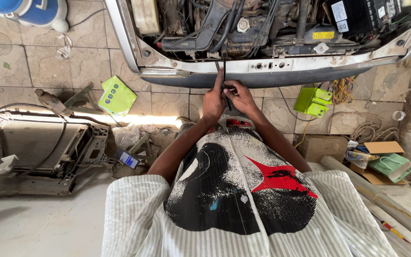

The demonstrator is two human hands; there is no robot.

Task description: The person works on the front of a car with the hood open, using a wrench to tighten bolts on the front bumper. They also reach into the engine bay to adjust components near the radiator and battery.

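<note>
Tiled stone floor [48,62], sunlit strip, radiator [24,143] lying left, cardboard [381,147] scraps right.

Both hands meet in the middle: the left hand [213,101] just beside the right hand [240,96], a thin rod [224,76] between them. Ahead of them stands the open engine bay [262,28]. A radiator [29,147] lies far to their left, a small box [313,101] to their right, cardboard [381,159] beyond it.

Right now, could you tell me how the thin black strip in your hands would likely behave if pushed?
The thin black strip looks narrow and long, so it probably flexes. It seems light: the left hand and right hand pinch it with fingertips.
</note>
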